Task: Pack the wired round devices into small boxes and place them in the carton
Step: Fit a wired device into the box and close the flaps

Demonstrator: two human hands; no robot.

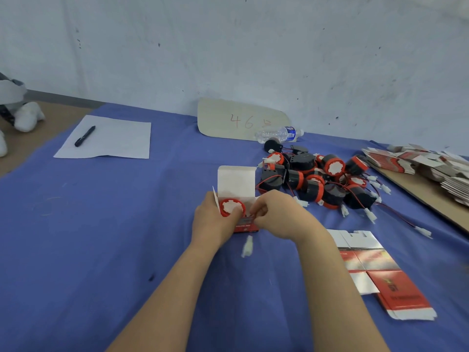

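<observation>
A small red-and-white box (237, 184) stands on the blue cloth with its white lid flap open and upright. A round device (232, 207) with a red rim and white face sits in its mouth. My left hand (212, 221) grips the box from the left, thumb on the device. My right hand (274, 214) pinches at the box's right edge, where the wire goes in. A white connector (247, 246) hangs blurred just below the box. A pile of several black-and-red wired devices (319, 179) lies to the right.
Flat unfolded boxes (380, 273) lie at the near right, and stacks of flat boxes (426, 163) sit on cardboard at the far right. A water bottle (279, 134) and a card marked 46 (241, 120) lie at the back. A paper sheet with a pen (85, 135) lies at the left.
</observation>
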